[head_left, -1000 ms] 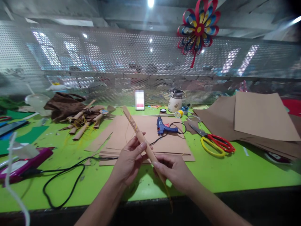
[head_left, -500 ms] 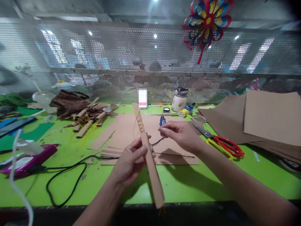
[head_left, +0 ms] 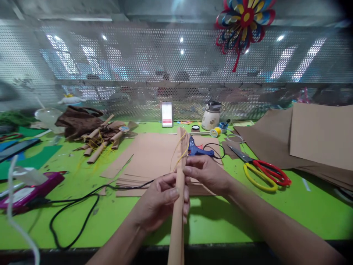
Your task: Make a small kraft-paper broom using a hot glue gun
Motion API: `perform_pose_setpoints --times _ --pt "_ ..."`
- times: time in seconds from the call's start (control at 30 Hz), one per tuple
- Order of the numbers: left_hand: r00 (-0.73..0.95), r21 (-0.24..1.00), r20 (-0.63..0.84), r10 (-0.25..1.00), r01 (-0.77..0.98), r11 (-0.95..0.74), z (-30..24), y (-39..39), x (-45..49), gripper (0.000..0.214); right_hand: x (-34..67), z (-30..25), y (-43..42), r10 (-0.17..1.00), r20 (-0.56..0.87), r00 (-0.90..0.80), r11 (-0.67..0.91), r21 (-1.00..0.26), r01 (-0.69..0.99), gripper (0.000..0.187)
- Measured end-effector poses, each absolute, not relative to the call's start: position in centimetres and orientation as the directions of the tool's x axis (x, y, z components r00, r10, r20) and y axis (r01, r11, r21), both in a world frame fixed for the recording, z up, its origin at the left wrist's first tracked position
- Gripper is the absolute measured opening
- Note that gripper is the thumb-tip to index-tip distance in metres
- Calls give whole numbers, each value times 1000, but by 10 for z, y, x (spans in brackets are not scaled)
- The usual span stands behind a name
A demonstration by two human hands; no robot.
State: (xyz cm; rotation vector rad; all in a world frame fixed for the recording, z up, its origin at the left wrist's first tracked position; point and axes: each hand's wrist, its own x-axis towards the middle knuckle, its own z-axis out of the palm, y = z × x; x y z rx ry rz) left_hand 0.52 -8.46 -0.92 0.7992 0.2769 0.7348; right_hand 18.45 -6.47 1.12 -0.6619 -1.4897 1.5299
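Note:
A long folded strip of brown paper (head_left: 179, 206) stands nearly upright before me, layered along its right edge, with yellow string (head_left: 181, 154) looped near its far end. My left hand (head_left: 161, 197) grips it around the middle, thumb on the front and fingers behind. Just above, my right hand (head_left: 205, 172) pinches the strip's right edge between thumb and fingers. Past the right hand, a blue glue gun (head_left: 200, 149) lies on a stack of brown paper sheets (head_left: 151, 152); part of the stack is hidden behind my hands and the strip.
Red-and-yellow scissors (head_left: 259, 169) lie open at right, beside large brown sheets (head_left: 320, 136). A yellow thread spool (head_left: 215, 132) and a lidded bottle (head_left: 211, 117) stand behind. Rolled paper pieces (head_left: 97, 151) are at left, near a purple power strip (head_left: 35, 189) and black cable (head_left: 74, 201).
The glue gun, formerly at my right hand's fingertips, now lies on the paper stack. My right hand has moved down onto the strip. The strip has swung more upright and shifted nearer to me.

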Motion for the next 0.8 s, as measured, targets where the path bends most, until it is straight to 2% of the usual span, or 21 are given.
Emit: perform_pose_setpoints --times 0.27,0.53,0.67,0.73,0.8 --pt "712 722 17 702 -494 483 -9 -85 6 26 179 2 -65 883 135 -450 -31 -939 -342 20" --pt "693 743 -15 721 -474 472 -9 -84 7 26 180 -1 -64 879 147 -453 -39 -925 -377 25" --pt "673 754 -15 740 -478 450 -9 -84 7 29 181 0 -63 866 197 -459 -4 -916 -400 36" --pt "654 763 -23 756 -477 436 -8 -84 6 27 185 1 -60 877 223 -425 84 -943 -323 42" --pt "629 777 -41 776 -468 421 -7 -84 6 27 194 1 -52 914 268 -306 259 -963 -70 42"
